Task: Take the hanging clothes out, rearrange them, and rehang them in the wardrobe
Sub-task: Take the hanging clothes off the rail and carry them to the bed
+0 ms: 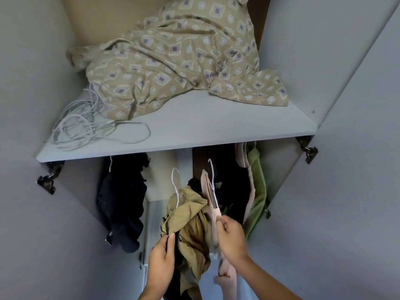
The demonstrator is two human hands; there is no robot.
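An olive-brown garment [190, 221] on a white wire hanger [176, 187] hangs in front of the wardrobe opening; my left hand [161, 258] grips its bunched left edge. My right hand [230, 237] holds a pale pink garment [211, 200] on a second white hanger [211, 172], lifted free of the rail. Inside the wardrobe, a dark navy garment [121, 204] hangs at the left. More dark clothes [233, 187], a pink piece and a green garment [257, 187] hang at the right. The rail is hidden under the shelf.
A grey shelf [194, 128] above the hanging space carries a crumpled beige patterned cloth [177, 61] and a pile of spare white wire hangers [82, 124]. Both wardrobe doors stand open, with hinges at the left [46, 180] and right [309, 151].
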